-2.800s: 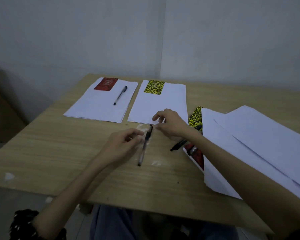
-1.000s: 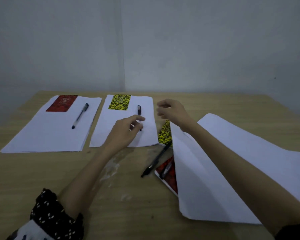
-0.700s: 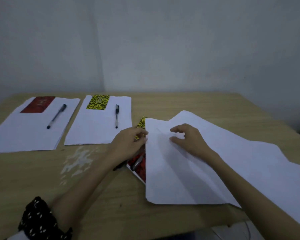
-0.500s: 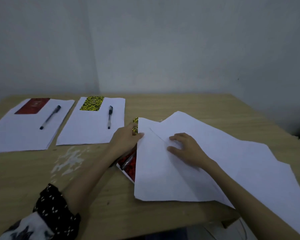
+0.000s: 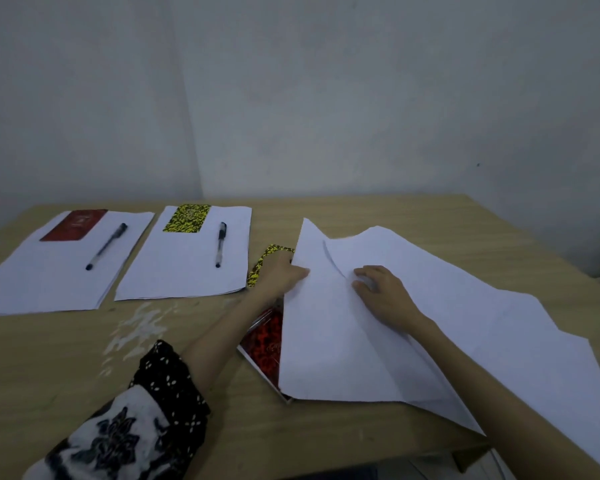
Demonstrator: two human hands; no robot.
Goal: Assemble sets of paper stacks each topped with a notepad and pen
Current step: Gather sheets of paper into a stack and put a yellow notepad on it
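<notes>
Since the frame 2.8 seconds back, both hands have left the pen near the table's middle and come to the loose sheets at right, and that pen now lies on the second stack. Head view, the only one: the left hand (image 5: 284, 271) pinches the left edge of the top loose sheet (image 5: 329, 341), thumb on top and fingers hidden beneath, at centre frame. The right hand (image 5: 383, 294) lies on the same sheet just right of it, fingers relaxed and slightly bent, holding nothing. Under the sheet's left edge peek a yellow patterned notepad (image 5: 262, 263) and, lower, a red patterned notepad (image 5: 264, 344) (partly covered, so their full outlines cannot be told). More loose paper (image 5: 499, 323) spreads toward the lower right. At upper left of the wooden table (image 5: 66, 358), a paper stack (image 5: 49, 278) carries a red notepad (image 5: 75, 225) and a pen (image 5: 106, 245); just beside it to the right, a second stack (image 5: 184, 265) carries a yellow notepad (image 5: 187, 218) and a second pen (image 5: 220, 244). A black patterned sleeve (image 5: 163, 386) covers the left forearm at lower left.
</notes>
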